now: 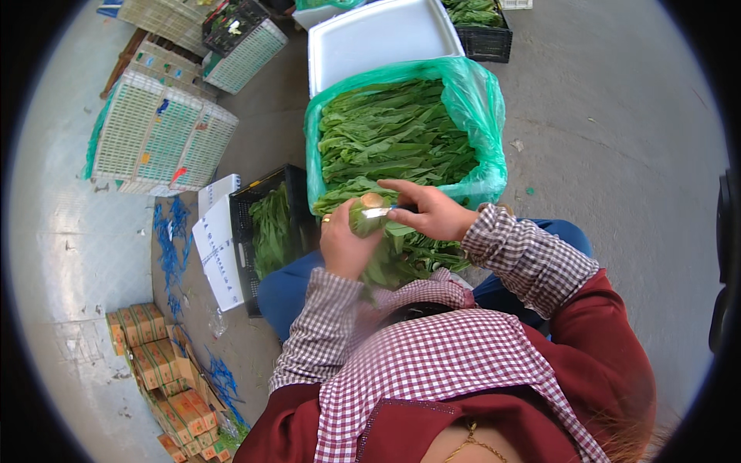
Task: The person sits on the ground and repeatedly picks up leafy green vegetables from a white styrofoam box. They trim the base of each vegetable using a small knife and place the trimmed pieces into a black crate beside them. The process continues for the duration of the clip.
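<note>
My left hand (350, 243) grips a head of leafy green vegetable (366, 223) near its base, the pale round cut end of the stem facing up. In my right hand (431, 211) is a small knife (377, 212), its blade lying against the stem just below that end. The leaves hang down toward my lap and look blurred. Just beyond my hands stands a box lined with a green plastic bag (489, 127), packed with rows of long leafy greens (393, 133). More greens (428, 254) lie between my knees, partly hidden by my arms.
At my left, a black plastic crate (246, 278) holds greens beside white foam boards (217, 254) bearing writing. A white foam lid (382, 43) lies behind the lined box. Stacked crates (162, 133), cardboard boxes (159, 359) and blue strapping (171, 243) occupy the left side.
</note>
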Available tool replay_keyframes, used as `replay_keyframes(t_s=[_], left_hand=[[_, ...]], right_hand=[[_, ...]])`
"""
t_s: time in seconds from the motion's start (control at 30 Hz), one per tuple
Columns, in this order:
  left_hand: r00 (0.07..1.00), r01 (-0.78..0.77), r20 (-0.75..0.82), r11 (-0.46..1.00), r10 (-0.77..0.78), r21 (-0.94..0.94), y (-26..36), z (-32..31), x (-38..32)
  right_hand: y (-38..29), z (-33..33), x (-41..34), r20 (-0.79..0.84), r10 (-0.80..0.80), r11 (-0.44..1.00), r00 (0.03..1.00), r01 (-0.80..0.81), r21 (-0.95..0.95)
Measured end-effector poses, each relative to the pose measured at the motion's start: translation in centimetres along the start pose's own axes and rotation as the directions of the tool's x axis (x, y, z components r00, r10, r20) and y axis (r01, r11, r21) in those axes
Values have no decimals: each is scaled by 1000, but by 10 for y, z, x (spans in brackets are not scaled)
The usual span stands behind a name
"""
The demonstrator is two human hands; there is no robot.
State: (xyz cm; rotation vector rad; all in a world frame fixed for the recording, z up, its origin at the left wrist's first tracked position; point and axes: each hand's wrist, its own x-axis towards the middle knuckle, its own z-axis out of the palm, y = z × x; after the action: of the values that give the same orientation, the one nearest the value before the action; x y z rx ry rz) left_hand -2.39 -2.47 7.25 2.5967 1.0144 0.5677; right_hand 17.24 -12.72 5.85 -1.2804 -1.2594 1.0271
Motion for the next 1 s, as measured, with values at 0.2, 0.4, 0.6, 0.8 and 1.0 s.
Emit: replay_keyframes(t_s=[0.2,0.4,0.6,0.8,1.0], left_hand=[[998,-60,11,998,60,-3,5,5,0],[998,-60,17,997,61,-43,5,4,0],[997,-28,69,993,36,-115,6,-11,-2],[949,-73,260,927,178,-368,15,-26,-6],[978,22,202,951,43,-309,7,-20,-13]], right_hand=[[0,2,-1,15,45,998,999,-46,32],[-2,0,-1,60,104,991,993,-108,75],[-3,0,-1,134,103,941,986,-140,307],[33,1,10,75,242,888,967,-252,385],[21,-1,9,225,265,804,938,-343,485]])
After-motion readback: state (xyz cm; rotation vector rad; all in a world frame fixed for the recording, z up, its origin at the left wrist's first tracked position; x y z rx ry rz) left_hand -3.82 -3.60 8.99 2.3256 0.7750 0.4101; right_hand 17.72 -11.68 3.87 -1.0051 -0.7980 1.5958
